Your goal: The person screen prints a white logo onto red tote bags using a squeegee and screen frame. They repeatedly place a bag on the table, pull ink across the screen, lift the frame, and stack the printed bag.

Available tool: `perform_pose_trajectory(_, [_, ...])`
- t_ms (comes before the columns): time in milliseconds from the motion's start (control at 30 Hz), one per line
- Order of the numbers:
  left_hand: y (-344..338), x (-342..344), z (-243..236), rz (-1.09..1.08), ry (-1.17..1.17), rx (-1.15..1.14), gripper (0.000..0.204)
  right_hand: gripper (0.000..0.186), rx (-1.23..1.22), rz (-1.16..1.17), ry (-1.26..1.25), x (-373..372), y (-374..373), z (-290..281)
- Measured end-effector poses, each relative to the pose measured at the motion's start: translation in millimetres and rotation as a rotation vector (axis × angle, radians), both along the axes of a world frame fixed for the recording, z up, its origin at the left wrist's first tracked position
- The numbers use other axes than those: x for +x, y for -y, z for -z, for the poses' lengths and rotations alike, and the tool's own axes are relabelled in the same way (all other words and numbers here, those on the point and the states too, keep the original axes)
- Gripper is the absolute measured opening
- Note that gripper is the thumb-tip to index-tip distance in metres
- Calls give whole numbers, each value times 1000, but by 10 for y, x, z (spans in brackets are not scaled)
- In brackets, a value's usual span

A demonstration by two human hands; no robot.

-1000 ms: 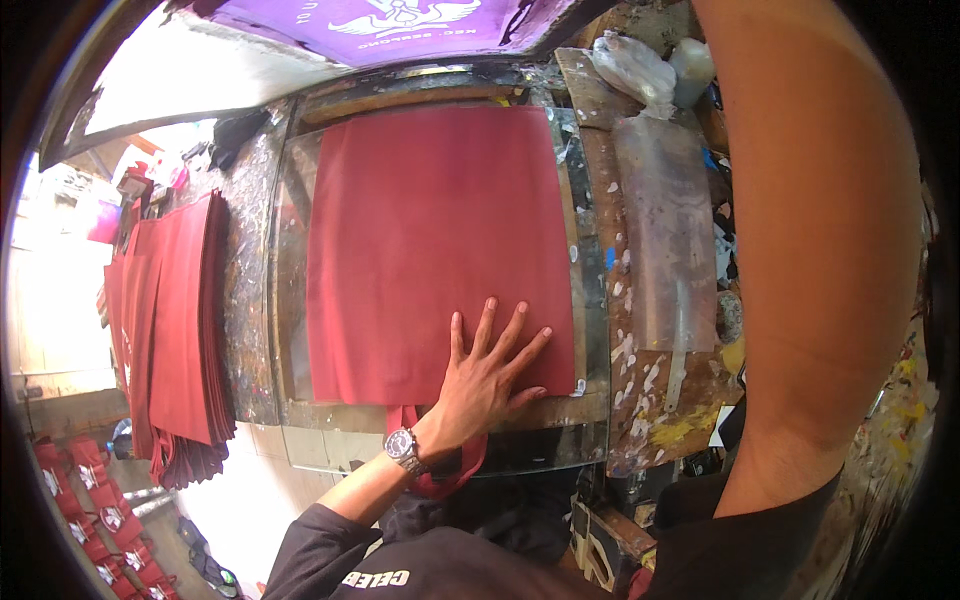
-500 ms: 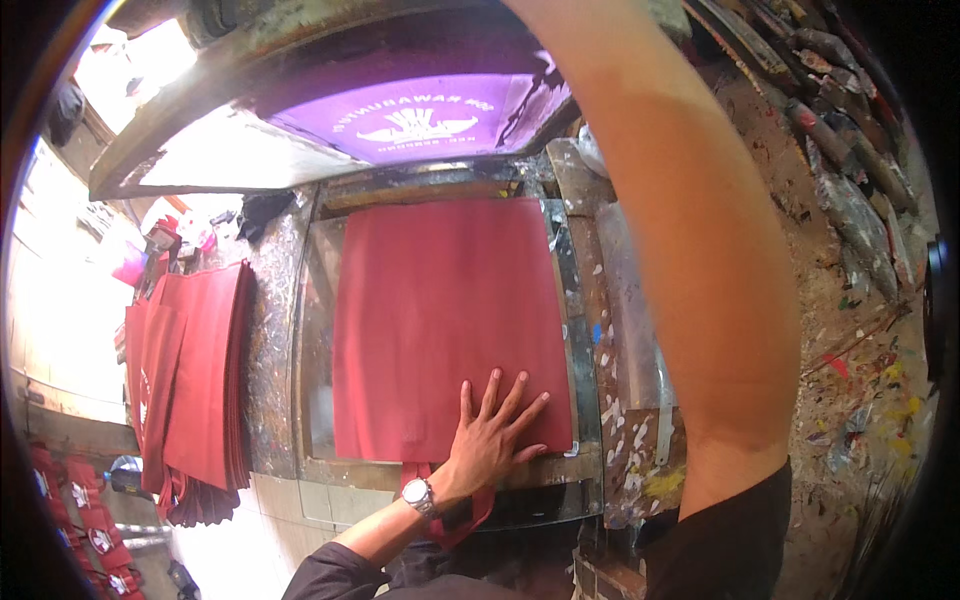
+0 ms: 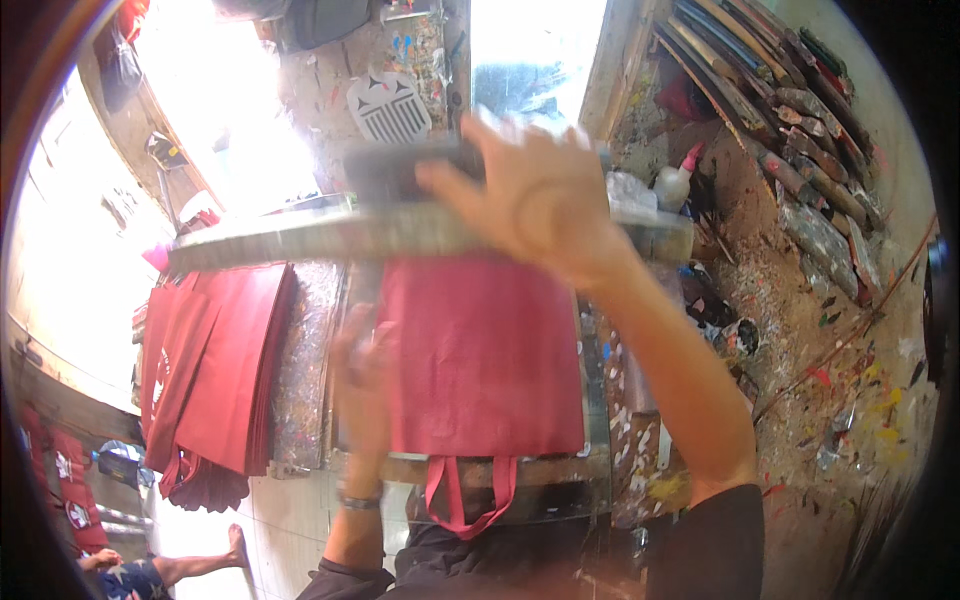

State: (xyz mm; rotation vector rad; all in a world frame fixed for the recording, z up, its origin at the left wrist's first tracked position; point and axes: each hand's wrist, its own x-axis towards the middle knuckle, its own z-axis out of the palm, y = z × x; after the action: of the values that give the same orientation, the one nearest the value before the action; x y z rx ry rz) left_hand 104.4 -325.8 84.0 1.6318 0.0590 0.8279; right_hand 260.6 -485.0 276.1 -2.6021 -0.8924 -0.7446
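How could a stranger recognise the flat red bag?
Find the paint-spotted workbench. At its middle, right of the stack of red bags, lies the flat red bag. Unlike its stacked neighbours, it lies apart, one open handle loop at its near edge.

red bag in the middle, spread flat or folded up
Spread flat: the red bag lies as one broad panel, its handle loop stretched out from the near edge. Its far end is hidden behind the frame.

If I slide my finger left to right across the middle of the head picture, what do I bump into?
Red bag stack, blurry left hand, flat red bag, right arm, paint splashes.
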Motion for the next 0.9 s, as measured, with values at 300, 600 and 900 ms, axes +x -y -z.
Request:
perform_pose_trajectory(300, [-882,-944,1455,-241,-601,-572,39,39,-253,-326,-557,-213,327,2134])
perform_pose_trajectory(600, [-769,-1130,1572,-160,-416,-394,65,24,-366,-309,-303,-574,572,2215])
perform_pose_trajectory(900, [-877,-1067,1530,-176,-549,-469,47,31,-264,-183,-17,1524,-80,2628])
